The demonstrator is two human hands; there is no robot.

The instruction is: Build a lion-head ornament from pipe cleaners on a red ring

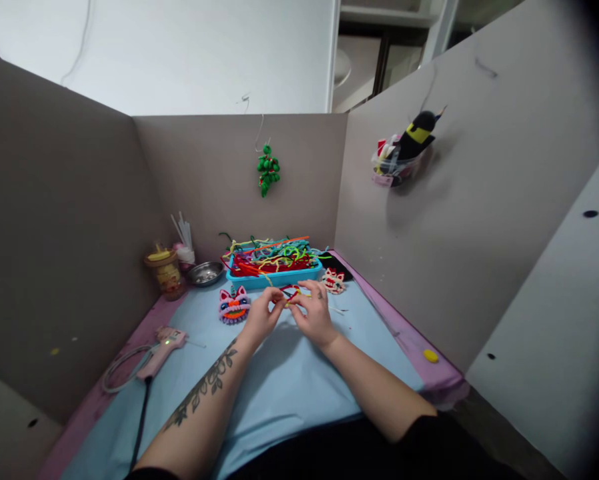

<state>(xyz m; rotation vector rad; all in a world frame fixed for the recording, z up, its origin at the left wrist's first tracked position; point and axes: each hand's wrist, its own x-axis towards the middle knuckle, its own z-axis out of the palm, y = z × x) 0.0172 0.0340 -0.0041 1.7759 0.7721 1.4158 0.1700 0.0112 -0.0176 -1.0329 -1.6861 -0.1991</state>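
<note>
Left hand and right hand both pinch a red-and-yellow piece just in front of the blue tray; piece judged part-formed, shaping apparently left, whereas lilac face before the tray's left end and pale face off its right end look finished.

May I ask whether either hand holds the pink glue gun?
No, the glue gun lies on the blue cloth, away from the left hand and right hand.
</note>
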